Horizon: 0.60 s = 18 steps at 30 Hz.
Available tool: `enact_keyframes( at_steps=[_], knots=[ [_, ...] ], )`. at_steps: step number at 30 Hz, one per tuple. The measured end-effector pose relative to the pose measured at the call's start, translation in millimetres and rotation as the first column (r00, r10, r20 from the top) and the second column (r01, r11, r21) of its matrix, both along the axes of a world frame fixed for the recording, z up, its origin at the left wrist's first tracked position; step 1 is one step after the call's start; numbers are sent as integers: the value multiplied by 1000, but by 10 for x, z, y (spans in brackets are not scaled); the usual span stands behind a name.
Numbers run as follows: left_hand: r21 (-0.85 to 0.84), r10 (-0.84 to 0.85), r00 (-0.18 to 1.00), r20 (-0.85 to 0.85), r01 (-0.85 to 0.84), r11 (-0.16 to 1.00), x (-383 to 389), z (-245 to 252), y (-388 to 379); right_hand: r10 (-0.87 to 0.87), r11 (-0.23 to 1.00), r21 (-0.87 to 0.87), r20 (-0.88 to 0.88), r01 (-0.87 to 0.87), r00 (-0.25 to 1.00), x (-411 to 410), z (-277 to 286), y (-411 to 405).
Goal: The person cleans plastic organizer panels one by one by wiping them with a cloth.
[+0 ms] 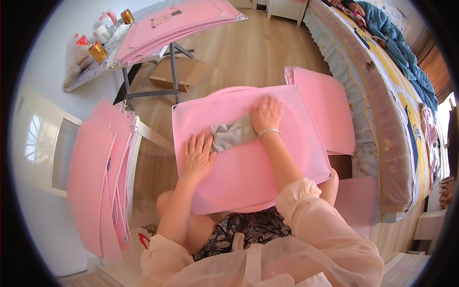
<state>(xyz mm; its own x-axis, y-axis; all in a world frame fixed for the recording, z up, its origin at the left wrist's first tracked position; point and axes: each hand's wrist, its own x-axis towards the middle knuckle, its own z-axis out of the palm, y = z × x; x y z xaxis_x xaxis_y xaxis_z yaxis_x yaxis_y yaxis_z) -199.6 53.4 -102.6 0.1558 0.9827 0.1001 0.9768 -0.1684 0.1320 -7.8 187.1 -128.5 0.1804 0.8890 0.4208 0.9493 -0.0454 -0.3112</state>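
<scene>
Across my knees lies a pink sheet panel (233,183) with wire corners, resting on a round pink object (235,89) whose rim shows beyond its edges. A crumpled grey cloth (233,134) is spread on the panel's middle. My left hand (199,158) lies flat on the panel, fingers spread, its fingertips at the cloth's left end. On the cloth's right end my right hand (266,113) presses palm down, with a bracelet (269,131) at the wrist. Both hands hide parts of the cloth.
Pink panels stand on a white chair (147,134) at left. More panels (179,21) lie on a folding table (82,79) with cans. A panel stack (324,107) sits beside the bed (380,118), where a person lies under a blanket. A cardboard box (175,71) is under the table.
</scene>
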Motion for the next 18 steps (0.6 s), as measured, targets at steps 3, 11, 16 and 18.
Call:
enact_keyframes(
  at_steps=[3,11,16,18],
  knots=[
    [52,2,1000,8,-3,999,-24,-17,-16,535,841,-141,77,-522,841,-531,109,-17],
    [65,269,958,98,-276,959,-360,-18,-106,630,776,-73,27,-627,777,-137,40,-321],
    [74,179,982,66,-183,980,-206,-37,-33,216,976,-62,239,-207,947,-183,43,181],
    [92,174,980,99,-183,979,-196,-52,-19,591,787,-112,417,-607,690,-434,-127,49]
  ],
)
